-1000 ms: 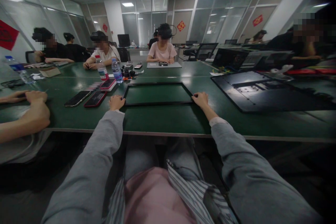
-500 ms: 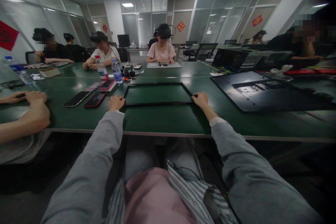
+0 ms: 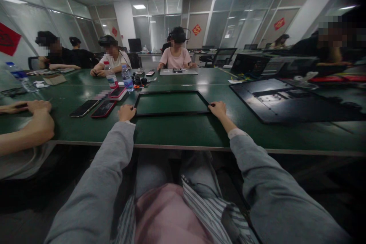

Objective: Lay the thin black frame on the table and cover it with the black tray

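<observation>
A thin black rectangular frame (image 3: 171,92) lies flat on the green table (image 3: 177,131) in front of me. My left hand (image 3: 126,112) rests at the frame's near left corner, fingers curled against its edge. At the near right corner my right hand (image 3: 218,109) grips the frame's edge. Both arms wear grey sleeves and stretch out over the table's front edge.
Two phones (image 3: 94,108) lie left of the frame, with water bottles (image 3: 127,77) behind them. A large black panel (image 3: 281,99) lies to the right. Another person's hands (image 3: 37,120) rest on the table at far left. Several people sit across the table.
</observation>
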### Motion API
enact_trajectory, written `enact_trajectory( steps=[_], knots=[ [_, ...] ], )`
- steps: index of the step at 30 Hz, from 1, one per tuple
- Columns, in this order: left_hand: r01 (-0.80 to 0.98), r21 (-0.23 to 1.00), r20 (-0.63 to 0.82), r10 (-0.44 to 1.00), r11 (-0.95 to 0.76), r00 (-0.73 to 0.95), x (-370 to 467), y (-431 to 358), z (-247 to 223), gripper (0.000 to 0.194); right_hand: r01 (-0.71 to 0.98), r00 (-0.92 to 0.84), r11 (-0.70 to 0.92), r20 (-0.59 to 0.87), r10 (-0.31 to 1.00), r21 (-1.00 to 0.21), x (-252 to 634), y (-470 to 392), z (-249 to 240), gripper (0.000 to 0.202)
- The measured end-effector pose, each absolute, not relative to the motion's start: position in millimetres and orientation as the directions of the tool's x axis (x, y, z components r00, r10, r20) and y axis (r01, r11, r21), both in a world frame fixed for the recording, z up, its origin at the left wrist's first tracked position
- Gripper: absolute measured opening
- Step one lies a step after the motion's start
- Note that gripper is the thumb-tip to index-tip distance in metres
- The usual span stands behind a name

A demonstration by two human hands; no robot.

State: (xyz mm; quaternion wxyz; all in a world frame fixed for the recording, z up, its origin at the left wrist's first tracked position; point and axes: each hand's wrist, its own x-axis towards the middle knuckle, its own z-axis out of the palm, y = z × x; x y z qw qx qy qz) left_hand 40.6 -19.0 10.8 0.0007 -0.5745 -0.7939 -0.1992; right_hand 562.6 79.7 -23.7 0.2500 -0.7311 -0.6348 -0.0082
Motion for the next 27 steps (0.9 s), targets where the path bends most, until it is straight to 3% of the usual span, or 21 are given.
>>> enact_trajectory(
  steps=[19,27],
  knots=[
    [0.912,0.324,0.249,0.907,0.251,-0.338,42.1,-20.4,12.1,0.037,0.935,0.194,-0.074,0.325,0.926,-0.347,559.8,74.1,-19.9,0.044],
    [0.919,0.321,0.369,0.863,0.231,-0.345,46.2,-24.3,13.9,0.038,0.935,0.182,-0.057,0.337,0.924,-0.349,559.4,76.2,-21.5,0.045]
  ],
)
